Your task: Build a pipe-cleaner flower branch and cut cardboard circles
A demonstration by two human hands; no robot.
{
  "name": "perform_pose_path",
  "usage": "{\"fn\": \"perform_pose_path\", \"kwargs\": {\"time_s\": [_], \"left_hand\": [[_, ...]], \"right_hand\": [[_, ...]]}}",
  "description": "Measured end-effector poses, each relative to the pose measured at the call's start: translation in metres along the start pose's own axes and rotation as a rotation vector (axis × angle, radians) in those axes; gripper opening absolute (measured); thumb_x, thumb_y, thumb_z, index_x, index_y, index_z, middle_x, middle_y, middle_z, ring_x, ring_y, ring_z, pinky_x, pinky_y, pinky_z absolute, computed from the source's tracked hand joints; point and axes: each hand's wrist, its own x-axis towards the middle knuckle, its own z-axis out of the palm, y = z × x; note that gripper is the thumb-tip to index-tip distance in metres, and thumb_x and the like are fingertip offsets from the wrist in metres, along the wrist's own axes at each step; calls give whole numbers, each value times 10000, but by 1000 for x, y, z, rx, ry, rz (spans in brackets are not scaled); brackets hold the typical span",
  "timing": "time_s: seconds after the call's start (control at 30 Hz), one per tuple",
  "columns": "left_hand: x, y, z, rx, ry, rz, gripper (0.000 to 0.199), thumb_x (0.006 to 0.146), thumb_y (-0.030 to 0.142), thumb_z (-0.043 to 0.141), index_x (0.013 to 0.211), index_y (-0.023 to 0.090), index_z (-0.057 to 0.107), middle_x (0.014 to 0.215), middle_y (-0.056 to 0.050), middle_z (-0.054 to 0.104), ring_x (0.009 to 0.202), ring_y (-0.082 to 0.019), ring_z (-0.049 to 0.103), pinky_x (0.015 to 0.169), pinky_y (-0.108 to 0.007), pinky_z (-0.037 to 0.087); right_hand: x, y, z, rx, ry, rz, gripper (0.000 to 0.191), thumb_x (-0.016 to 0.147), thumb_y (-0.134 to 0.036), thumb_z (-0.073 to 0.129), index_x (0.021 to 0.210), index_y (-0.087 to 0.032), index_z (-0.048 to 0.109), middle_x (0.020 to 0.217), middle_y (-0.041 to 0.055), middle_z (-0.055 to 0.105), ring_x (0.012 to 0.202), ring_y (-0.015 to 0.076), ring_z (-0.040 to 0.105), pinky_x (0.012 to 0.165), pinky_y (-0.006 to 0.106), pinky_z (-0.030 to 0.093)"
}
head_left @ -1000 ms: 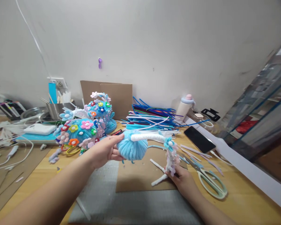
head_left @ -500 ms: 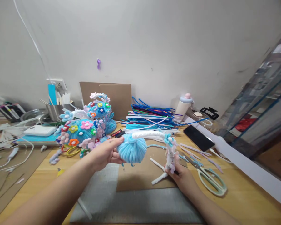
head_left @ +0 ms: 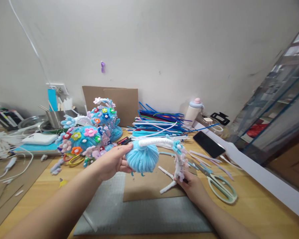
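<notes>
A light blue, ribbed pipe-cleaner ball (head_left: 143,158) hangs from the left end of a curved white stem (head_left: 156,142). My left hand (head_left: 116,161) grips the ball's left side between thumb and fingers. At the stem's right end is a small blue flower (head_left: 177,147), above an upright trunk (head_left: 178,166) with pale pink and lilac blossoms. My right hand (head_left: 190,186) is closed round the lower trunk, its fingers partly hidden behind it. Two white prongs (head_left: 167,188) stick out leftward from the trunk's base, over a brown cardboard sheet (head_left: 142,191).
Flower-covered blue pieces (head_left: 83,139) stand at the left. Behind lies a pile of coloured pipe cleaners (head_left: 159,124). Scissors (head_left: 221,187), a phone (head_left: 209,144) and a bottle (head_left: 193,113) are at the right. A grey mat (head_left: 139,217) lies under the cardboard.
The blue ball has turned slightly and shifted a little right in my left hand. My right hand keeps its hold on the trunk. The whole view has shifted slightly.
</notes>
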Motion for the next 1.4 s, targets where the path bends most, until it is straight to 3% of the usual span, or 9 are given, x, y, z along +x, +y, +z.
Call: {"fn": "perform_pose_path", "kwargs": {"time_s": [0.67,0.83,0.93,1.0,1.1,1.17,1.27,1.33,1.4], "left_hand": [[-1,9,2,-33,-25,-42,372,821,469,611,1021,156,609,716,-48,730,561,-142,685,485,-185,519],[0,8,2,-26,-17,-46,369,808,479,620,985,154,618,710,-51,727,572,-149,686,502,-199,529],[0,9,4,-19,-18,-45,364,788,486,639,932,153,622,669,-40,714,558,-149,678,494,-199,521],[0,10,5,-13,-14,-44,357,784,488,641,922,159,617,645,-27,704,542,-143,668,497,-202,518],[0,10,7,5,-7,-39,366,779,503,639,907,162,614,591,-9,680,523,-137,656,500,-202,514],[0,10,7,23,-17,-30,387,763,522,648,882,156,615,569,-9,670,518,-140,654,496,-200,509],[0,8,7,33,-51,-16,421,742,548,660,884,154,616,580,-15,676,518,-140,654,493,-197,504],[-1,7,7,32,-65,-17,443,730,559,668,911,158,615,596,-16,683,522,-139,655,491,-194,502],[-1,7,8,27,-68,-24,457,720,558,679,934,159,614,606,-16,686,523,-139,654,485,-193,499]], "right_hand": [[0,4,0,-7,-3,-17,224,806,-372,557,762,-187,675,725,36,679,676,194,611,671,295,485],[1,2,0,-3,2,-34,198,799,-351,563,782,-189,675,860,70,684,826,225,623,787,336,491],[-2,-2,-3,-1,-12,-9,206,755,-345,612,862,-186,689,921,79,692,862,243,636,810,362,501],[-7,-4,-7,0,-31,18,313,722,-346,647,987,-183,676,968,89,695,882,256,647,827,385,508],[-12,0,-16,44,-33,37,517,663,-319,667,1159,-189,598,1172,127,639,1082,296,593,959,443,448],[-12,0,-25,148,29,82,547,644,-280,629,1179,-190,562,1195,139,622,1096,303,588,953,463,452],[-6,-20,-45,332,355,129,365,712,-278,570,1066,-193,564,1016,107,655,932,259,640,847,432,507],[2,-52,-63,359,592,-4,232,783,-292,574,1003,-218,580,971,64,638,925,226,622,871,406,488],[10,-94,-84,274,675,-260,146,844,-267,543,954,-234,633,982,48,636,961,216,607,909,393,461]]}}
